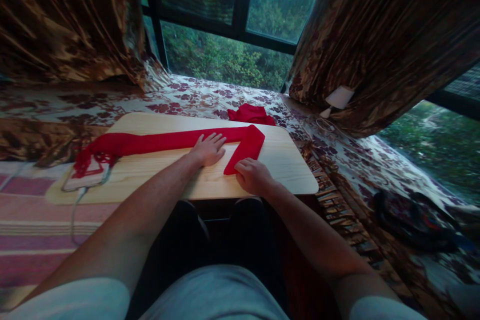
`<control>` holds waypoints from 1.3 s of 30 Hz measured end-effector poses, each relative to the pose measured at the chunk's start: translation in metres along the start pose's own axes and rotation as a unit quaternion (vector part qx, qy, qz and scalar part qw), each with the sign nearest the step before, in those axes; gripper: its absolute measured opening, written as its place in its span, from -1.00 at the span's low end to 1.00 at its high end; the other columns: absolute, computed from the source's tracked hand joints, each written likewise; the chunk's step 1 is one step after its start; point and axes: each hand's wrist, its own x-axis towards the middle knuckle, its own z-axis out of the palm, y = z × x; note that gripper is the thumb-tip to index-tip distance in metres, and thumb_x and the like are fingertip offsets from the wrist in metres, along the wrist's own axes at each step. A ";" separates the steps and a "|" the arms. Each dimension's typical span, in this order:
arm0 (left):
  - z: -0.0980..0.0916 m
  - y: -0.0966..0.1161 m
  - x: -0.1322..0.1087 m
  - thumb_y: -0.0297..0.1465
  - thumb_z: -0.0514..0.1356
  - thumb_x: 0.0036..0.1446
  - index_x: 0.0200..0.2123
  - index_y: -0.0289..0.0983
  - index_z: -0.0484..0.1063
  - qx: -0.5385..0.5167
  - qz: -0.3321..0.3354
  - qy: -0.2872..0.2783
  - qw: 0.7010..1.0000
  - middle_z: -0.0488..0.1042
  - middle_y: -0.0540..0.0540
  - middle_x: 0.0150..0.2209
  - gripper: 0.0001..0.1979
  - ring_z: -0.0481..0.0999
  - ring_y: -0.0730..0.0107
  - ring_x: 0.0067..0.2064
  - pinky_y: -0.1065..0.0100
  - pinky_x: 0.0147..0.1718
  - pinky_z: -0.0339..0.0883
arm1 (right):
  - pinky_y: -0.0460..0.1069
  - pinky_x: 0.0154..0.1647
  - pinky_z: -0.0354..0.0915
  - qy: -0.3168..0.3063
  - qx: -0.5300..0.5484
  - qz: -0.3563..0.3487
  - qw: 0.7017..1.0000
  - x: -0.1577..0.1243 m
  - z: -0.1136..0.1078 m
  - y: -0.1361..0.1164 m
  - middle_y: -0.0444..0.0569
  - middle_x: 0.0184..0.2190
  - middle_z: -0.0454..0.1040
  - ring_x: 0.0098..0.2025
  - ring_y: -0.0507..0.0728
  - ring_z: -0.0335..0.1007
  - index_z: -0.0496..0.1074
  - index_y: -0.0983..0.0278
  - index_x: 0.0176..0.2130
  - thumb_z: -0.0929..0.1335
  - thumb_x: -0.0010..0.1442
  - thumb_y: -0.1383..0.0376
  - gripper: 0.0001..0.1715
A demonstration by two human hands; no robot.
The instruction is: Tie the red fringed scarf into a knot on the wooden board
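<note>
A long red scarf (157, 143) lies in a flat strip across the light wooden board (285, 170). At the right it is folded over, so its end slants back toward me. My left hand (209, 150) rests with spread fingers on the strip's near edge, left of the fold. With curled fingers, my right hand (253, 175) grips the near tip of the folded end. The scarf's fringe at the far left hangs over a phone (90, 179) with a white cable plugged in.
Another crumpled red cloth (251, 114) lies just past the board's far edge, on a floral cover (187, 94). A small white lamp (339, 97) stands at the right by the curtain. A dark bag-like item (412, 220) sits farther right. My knees are under the board.
</note>
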 end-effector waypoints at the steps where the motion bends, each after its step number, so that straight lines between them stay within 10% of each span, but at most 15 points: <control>1: 0.000 0.000 0.000 -0.05 -0.19 0.37 0.48 -0.09 0.00 0.000 -0.001 -0.001 1.000 -0.09 -0.09 0.50 -0.33 -0.15 0.10 0.50 -0.17 0.38 -0.33 | 0.04 -0.02 0.25 -0.007 0.010 -0.004 1.000 -0.002 0.001 -0.002 0.09 -0.16 0.57 -0.07 0.20 0.40 0.53 0.29 -0.15 0.31 0.29 0.35 -0.79; 10: -0.001 -0.002 -0.002 -0.03 -0.18 0.37 0.47 -0.12 0.02 -0.001 0.007 0.002 1.000 -0.06 -0.09 0.50 -0.31 -0.13 0.09 0.50 -0.21 0.37 -0.31 | 0.03 0.19 0.23 0.056 0.087 0.115 0.988 0.034 0.001 0.031 0.08 0.03 0.57 0.10 0.17 0.42 0.56 0.28 0.01 0.22 0.43 0.08 -0.54; 21: -0.007 -0.018 0.010 0.00 -0.15 0.35 0.46 -0.13 0.03 0.003 0.034 -0.034 0.999 -0.06 -0.11 0.50 -0.30 -0.15 0.11 0.50 -0.22 0.38 -0.30 | 0.19 0.41 0.04 0.036 0.062 0.300 0.951 0.082 0.030 0.114 0.19 0.46 0.00 0.44 0.35 0.02 0.15 0.27 0.43 0.32 0.32 0.09 -0.20; 39: -0.009 -0.050 0.065 -0.25 -0.03 0.26 0.40 -0.14 0.16 -0.040 0.056 -0.005 0.998 0.05 -0.10 0.47 -0.36 -0.06 0.08 0.49 -0.24 0.38 -0.29 | 0.36 0.38 -0.06 0.046 0.038 0.332 0.942 0.088 0.046 0.101 0.21 0.44 0.06 0.46 0.35 -0.10 0.23 0.32 0.36 0.28 0.34 -0.01 -0.24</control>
